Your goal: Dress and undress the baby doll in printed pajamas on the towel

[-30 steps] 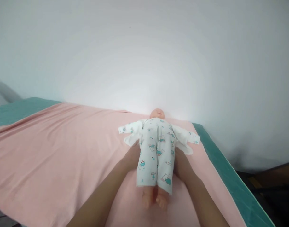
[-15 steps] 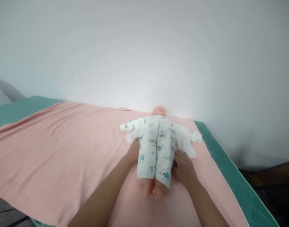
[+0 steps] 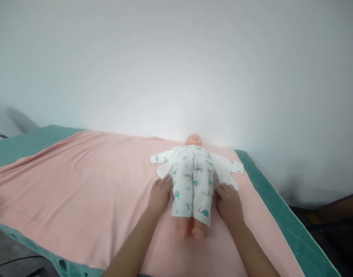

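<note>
A baby doll [image 3: 193, 181] lies on its back on a pink blanket [image 3: 78, 192], head toward the wall. It wears white printed trousers, and a white printed top spreads out flat under it with both sleeves out. My left hand [image 3: 159, 196] rests on the blanket against the doll's left hip, fingers together and bent toward the clothing. My right hand [image 3: 228, 204] lies the same way at the other hip, fingertips touching the trousers and the top's hem. The doll's bare feet [image 3: 192, 231] stick out toward me between my forearms.
The pink blanket covers a teal mattress [image 3: 268, 192] whose edges show at the right, far left and near left. A plain white wall [image 3: 176, 77] stands right behind the doll's head. Dark floor and clutter lie past the bed's right edge.
Both hands have come out from under the doll's sides and now lie in full view beside its hips. The doll has settled flat, a little farther from me.
</note>
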A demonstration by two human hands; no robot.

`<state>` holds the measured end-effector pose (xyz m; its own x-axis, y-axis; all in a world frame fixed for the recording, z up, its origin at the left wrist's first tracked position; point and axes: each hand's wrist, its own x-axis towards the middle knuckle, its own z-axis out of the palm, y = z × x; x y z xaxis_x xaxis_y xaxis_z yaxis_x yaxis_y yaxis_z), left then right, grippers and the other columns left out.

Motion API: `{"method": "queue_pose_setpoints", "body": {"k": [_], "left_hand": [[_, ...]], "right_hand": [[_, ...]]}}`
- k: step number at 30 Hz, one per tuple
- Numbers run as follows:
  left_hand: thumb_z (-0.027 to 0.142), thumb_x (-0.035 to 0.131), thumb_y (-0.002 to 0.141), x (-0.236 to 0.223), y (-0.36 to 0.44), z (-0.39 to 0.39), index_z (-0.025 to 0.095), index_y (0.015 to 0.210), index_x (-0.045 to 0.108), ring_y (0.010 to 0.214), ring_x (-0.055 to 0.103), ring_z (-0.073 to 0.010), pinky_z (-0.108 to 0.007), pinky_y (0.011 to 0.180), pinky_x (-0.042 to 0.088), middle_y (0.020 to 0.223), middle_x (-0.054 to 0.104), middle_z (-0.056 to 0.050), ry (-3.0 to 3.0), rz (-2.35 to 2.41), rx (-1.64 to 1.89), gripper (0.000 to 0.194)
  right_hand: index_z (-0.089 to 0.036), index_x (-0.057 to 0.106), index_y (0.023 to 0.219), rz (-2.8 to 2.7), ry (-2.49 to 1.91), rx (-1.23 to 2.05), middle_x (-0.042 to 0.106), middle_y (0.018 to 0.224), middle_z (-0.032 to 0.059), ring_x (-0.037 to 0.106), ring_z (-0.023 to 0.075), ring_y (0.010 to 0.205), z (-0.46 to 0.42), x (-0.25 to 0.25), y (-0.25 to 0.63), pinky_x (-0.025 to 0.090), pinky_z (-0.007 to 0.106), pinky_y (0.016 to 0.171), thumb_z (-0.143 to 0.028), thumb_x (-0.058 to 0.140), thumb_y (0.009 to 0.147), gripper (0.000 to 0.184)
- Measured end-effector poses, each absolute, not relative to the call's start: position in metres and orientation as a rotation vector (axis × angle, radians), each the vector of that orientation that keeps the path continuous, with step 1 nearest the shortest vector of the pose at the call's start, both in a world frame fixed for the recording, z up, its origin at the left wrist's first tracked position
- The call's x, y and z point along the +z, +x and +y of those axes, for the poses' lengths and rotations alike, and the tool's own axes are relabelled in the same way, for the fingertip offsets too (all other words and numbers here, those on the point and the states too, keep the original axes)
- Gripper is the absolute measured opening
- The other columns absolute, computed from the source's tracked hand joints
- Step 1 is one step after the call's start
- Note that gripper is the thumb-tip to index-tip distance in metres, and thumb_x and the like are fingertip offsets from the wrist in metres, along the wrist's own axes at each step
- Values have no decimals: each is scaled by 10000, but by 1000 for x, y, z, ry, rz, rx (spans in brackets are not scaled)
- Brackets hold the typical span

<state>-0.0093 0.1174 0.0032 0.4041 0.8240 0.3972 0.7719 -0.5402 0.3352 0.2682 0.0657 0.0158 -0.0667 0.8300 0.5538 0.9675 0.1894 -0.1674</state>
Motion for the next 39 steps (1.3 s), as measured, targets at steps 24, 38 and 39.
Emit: {"method": "queue_pose_setpoints", "body": {"k": [24, 38, 39], "left_hand": [[417, 420, 900, -4, -10, 166, 185, 1102, 571, 1084, 559, -283, -397, 900, 408, 1104, 608, -133, 1733, 2247, 956, 343], [474, 417, 903, -1, -23, 172, 208, 932, 527, 747, 564, -175, -283, 676, 432, 817, 613, -10, 1087, 1776, 1670, 290], [475, 432, 898, -1, -23, 171, 208, 925, 528, 744, 556, -171, -283, 678, 430, 808, 606, -4, 1084, 1763, 1672, 285]], "right_hand": [[-333, 566, 1270, -1482, -2319, 296, 714, 899, 60, 642, 272, 829, 60, 34, 257, 404, 341, 650, -538, 259, 938, 497], [-217, 558, 1268, -952, -1853, 505, 657, 1127, 67, 609, 230, 1046, 75, 24, 262, 473, 320, 856, -475, 601, 759, 573], [-198, 573, 1252, -897, -1817, 510, 656, 1102, 72, 610, 229, 1028, 80, 23, 263, 482, 314, 841, -471, 629, 736, 587]]}}
